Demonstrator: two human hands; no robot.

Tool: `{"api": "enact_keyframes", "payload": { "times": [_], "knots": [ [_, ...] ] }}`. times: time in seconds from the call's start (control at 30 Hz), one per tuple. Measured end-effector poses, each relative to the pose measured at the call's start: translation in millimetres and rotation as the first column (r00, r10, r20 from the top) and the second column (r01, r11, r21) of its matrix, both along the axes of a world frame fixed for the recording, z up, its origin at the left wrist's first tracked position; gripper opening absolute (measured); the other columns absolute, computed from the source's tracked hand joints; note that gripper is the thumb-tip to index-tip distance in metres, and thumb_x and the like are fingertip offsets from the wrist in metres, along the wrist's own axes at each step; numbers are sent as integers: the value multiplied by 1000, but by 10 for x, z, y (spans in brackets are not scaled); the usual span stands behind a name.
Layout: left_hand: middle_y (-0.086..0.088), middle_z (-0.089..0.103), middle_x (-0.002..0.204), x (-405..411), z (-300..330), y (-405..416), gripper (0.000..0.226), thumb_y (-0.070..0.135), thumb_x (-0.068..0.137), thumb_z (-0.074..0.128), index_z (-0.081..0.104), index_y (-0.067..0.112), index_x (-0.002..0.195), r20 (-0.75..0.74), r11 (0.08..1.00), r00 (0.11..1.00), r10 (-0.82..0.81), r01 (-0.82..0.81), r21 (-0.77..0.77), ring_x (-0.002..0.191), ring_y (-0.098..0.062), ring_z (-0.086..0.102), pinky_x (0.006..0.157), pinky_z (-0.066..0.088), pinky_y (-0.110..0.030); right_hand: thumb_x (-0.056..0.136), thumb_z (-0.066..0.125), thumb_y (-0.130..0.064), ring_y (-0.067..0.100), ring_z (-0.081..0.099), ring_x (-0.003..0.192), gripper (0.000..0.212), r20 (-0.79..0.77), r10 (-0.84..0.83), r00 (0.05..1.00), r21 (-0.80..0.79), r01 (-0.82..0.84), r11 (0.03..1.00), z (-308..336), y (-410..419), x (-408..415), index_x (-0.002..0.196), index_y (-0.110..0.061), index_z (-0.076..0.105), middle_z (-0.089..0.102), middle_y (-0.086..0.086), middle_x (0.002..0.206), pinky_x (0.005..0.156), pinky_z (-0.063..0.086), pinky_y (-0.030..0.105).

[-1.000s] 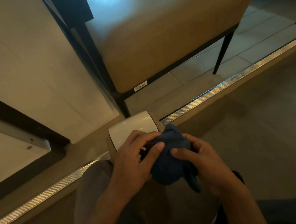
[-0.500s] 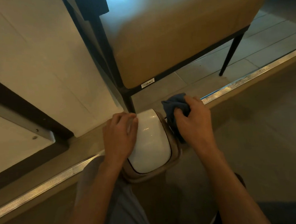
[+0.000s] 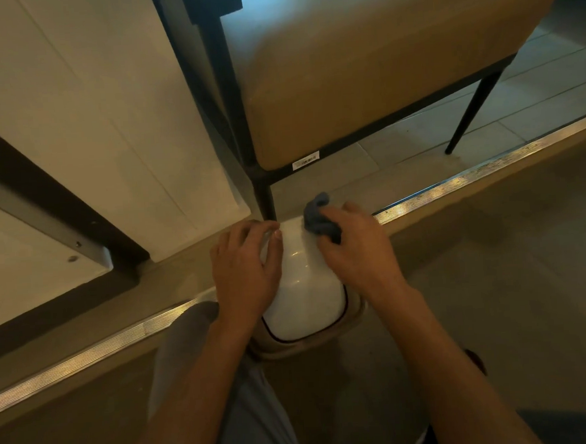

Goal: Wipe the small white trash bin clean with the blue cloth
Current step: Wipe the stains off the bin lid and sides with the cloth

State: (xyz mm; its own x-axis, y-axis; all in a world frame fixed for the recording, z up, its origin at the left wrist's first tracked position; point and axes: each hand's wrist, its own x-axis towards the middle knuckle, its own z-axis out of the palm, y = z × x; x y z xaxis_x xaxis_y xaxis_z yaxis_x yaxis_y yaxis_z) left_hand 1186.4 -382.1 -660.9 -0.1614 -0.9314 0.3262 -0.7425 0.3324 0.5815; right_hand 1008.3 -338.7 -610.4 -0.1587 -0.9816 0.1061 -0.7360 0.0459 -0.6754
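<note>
The small white trash bin (image 3: 305,300) stands on the floor between my knees, its glossy white lid up and a beige body below. My left hand (image 3: 245,272) rests flat on the lid's left side, fingers straight. My right hand (image 3: 355,249) grips the bunched blue cloth (image 3: 315,217) and presses it on the lid's far right corner. Most of the cloth is hidden under my fingers.
A tan padded bench (image 3: 378,65) on black metal legs (image 3: 264,196) stands just beyond the bin. A metal floor strip (image 3: 470,176) runs diagonally under the bin. A white wall panel (image 3: 107,130) is at the left. My grey-trousered knee (image 3: 195,330) is beside the bin.
Both hands held the cloth over the bin a second ago. The left hand then let go and settled on the lid, while the right carried the cloth to the lid's far right corner.
</note>
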Motion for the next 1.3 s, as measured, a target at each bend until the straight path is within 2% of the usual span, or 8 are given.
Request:
{"api": "enact_keyframes", "payload": {
  "times": [0.2, 0.27, 0.37, 0.53, 0.77, 0.97, 1.13, 1.3],
  "knots": [
    [2, 63, 112, 8, -19, -9, 34, 43, 101, 44, 68, 24, 117, -41, 1000, 999, 9, -10, -22, 103, -18, 57, 88, 47, -45, 88, 47, -51, 16, 40, 120, 46, 94, 22, 995, 5, -23, 1000, -191, 219, 133, 121, -29, 70, 50, -2, 118, 95, 38, 29],
    [2, 63, 111, 2, -24, -14, 32, 40, 102, 45, 68, 24, 117, -53, 1000, 999, 12, -13, -23, 102, -18, 57, 88, 47, -45, 87, 40, -45, 15, 40, 112, 46, 98, 33, 995, -76, -25, 997, -223, 201, 107, 110, -27, 75, 48, -4, 113, 95, 40, 31],
    [3, 63, 111, 26, -27, -12, 29, 36, 103, 46, 68, 24, 117, -64, 1000, 998, 11, -13, -26, 102, -16, 56, 89, 46, -42, 86, 43, -36, 21, 42, 118, 37, 38, 84, 996, -117, -79, 990, -312, 47, 39, 100, -28, 76, 51, 1, 130, 97, 40, 34],
    [-1, 64, 114, 30, -23, -14, 31, 33, 102, 44, 67, 21, 119, -14, 999, 1000, 23, -23, -25, 103, -22, 58, 89, 46, -43, 95, 41, -30, 14, 38, 127, 36, -16, 216, 976, -60, -217, 974, -398, -236, 50, 125, -24, 61, 50, 2, 140, 105, 33, 31],
    [-3, 68, 122, -24, -17, -37, 48, 42, 102, 30, 65, 21, 127, 113, 1000, 993, 20, -22, 17, 112, -23, 57, 98, 40, -40, 104, 39, -35, 22, 58, 104, 31, 146, 67, 987, 192, -95, 977, -428, -704, 28, 120, -24, 63, 60, 5, 116, 85, 46, 34],
    [0, 68, 125, -48, -1, -28, 50, 42, 104, 27, 64, 22, 130, 134, 994, 988, 75, -85, 70, 115, -19, 58, 102, 39, -35, 104, 40, -36, 17, 52, 120, 35, 105, -146, 984, -148, 161, 976, -606, -7, 275, 135, -26, 54, 51, 3, 138, 93, 49, 33],
    [-5, 69, 123, -42, 26, -20, 51, 41, 104, 27, 63, 19, 132, 113, 995, 993, 39, -49, 83, 113, -24, 58, 96, 36, -30, 105, 32, -40, 22, 44, 134, 46, 85, -305, 949, -158, 315, 936, -817, 454, 439, 148, -26, 40, 41, 8, 152, 104, 40, 32],
    [-5, 69, 124, -31, 24, -30, 49, 39, 105, 28, 63, 19, 132, 156, 996, 987, 27, -40, 78, 112, -25, 60, 99, 42, -37, 105, 36, -35, 20, 55, 111, 39, 6, -255, 967, -64, 255, 965, -545, -44, 302, 140, -25, 49, 52, 5, 139, 81, 36, 25]
  ]
}}
